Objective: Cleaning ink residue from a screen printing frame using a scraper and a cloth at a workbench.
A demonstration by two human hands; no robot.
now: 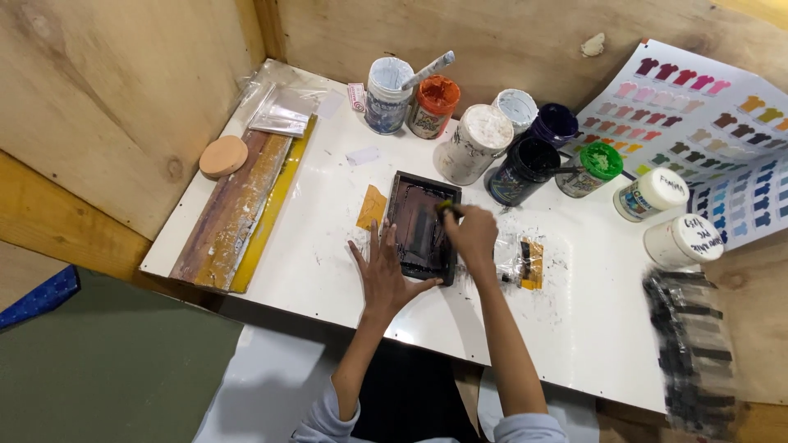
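Head view: a small dark-framed printing screen (pixel 423 228), its mesh smeared black, lies flat at the centre of the white tabletop (pixel 328 271). My left hand (pixel 382 271) presses spread flat on its lower-left edge. My right hand (pixel 472 234) has its grip closed on a small yellowish tool (pixel 444 207), over the screen's right side.

Your white counter (pixel 574 328) carries a small dark framed screen (pixel 423 226) at its middle, an orange slip (pixel 371 207) just beside it, paint jars (pixel 484 143) clustered along the back, long squeegees (pixel 238 209) at the left edge, and a colour chart (pixel 698 123) at the right.
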